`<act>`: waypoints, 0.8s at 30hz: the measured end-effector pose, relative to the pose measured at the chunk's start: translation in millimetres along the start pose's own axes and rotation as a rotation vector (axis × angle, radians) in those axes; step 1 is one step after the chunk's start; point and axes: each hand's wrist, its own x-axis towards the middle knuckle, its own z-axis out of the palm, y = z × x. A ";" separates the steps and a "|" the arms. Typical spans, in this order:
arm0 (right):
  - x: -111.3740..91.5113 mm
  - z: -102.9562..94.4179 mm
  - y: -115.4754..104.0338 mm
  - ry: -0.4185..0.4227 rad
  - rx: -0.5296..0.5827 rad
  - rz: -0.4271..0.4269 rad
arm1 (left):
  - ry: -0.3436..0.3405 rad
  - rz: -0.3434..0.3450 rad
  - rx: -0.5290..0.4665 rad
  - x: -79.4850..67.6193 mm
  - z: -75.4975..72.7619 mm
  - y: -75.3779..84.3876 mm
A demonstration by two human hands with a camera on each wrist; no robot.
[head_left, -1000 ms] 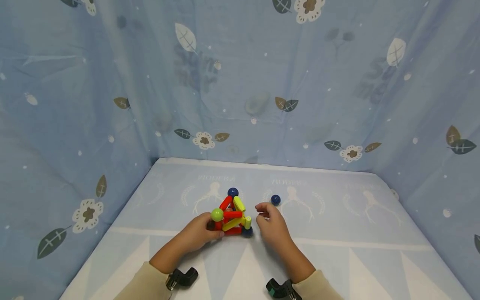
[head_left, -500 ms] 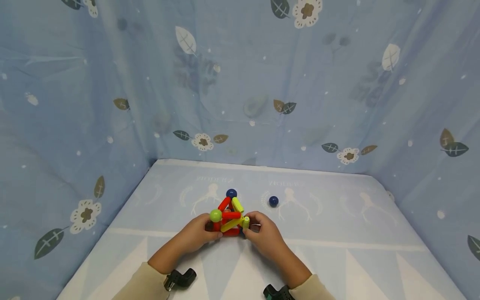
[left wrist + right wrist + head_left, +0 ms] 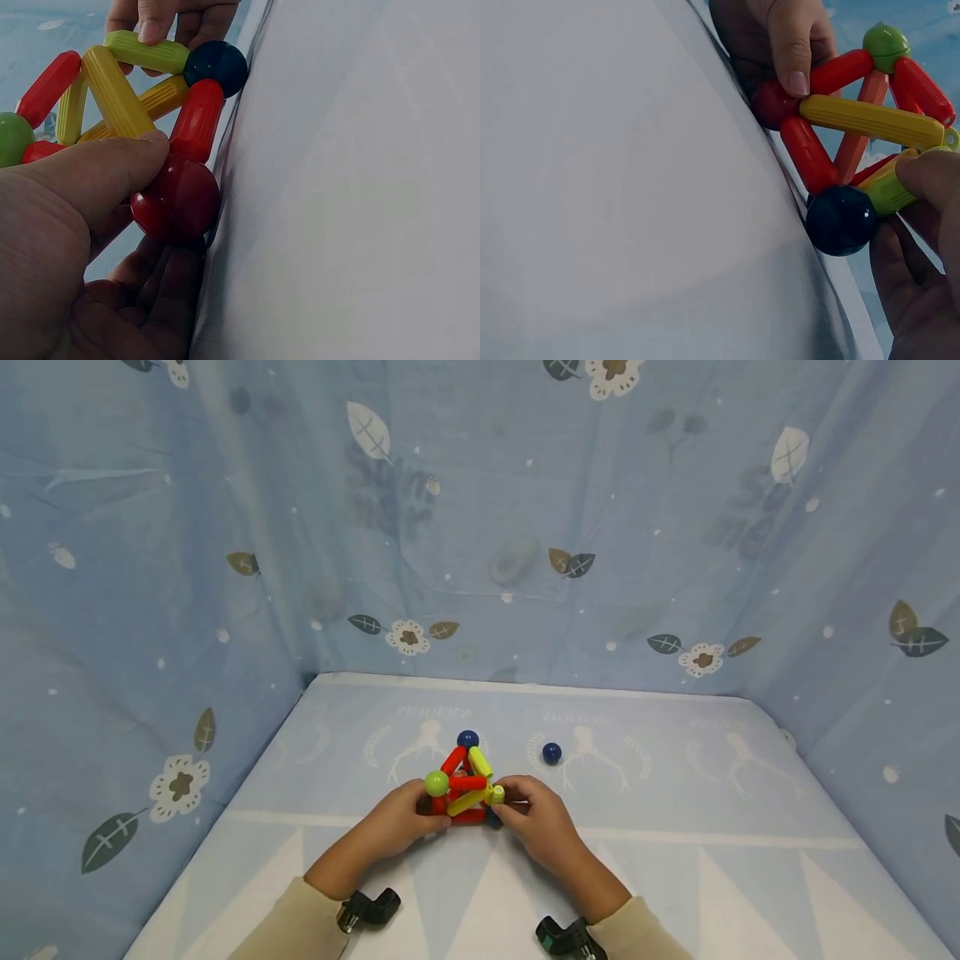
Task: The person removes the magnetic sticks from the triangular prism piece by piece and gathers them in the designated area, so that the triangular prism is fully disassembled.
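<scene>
A frame of magnetic building sticks (image 3: 468, 783) and balls stands on the table between both hands. My left hand (image 3: 399, 820) holds its near left corner, thumb over a dark red ball (image 3: 180, 199) where a yellow stick (image 3: 116, 90) and red ones meet. With thumb and fingers, my right hand (image 3: 546, 823) pinches a yellow-green stick (image 3: 889, 189), whose lower end meets a dark blue ball (image 3: 841, 220) at the near right corner. A light green ball (image 3: 437, 783) tops the left side, and another blue ball (image 3: 468, 739) sits at the far corner.
A loose dark blue ball (image 3: 552, 753) lies on the table beyond my right hand. The patterned cloth-covered table (image 3: 675, 793) meets blue floral curtains (image 3: 510, 527) at the back and both sides.
My right hand has moved left from beside the frame and now pinches the upright yellow-green stick at its right corner. The left hand keeps its hold; the loose ball stays put.
</scene>
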 end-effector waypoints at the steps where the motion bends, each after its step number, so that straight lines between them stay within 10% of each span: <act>1: -0.2 -0.4 0.1 0.001 -0.003 -0.007 | 0.002 -0.005 0.003 0.0 0.4 0.1; 24: 1.9 -1.7 0.7 0.007 -0.052 -0.065 | 0.026 -0.043 0.004 1.3 1.7 -0.5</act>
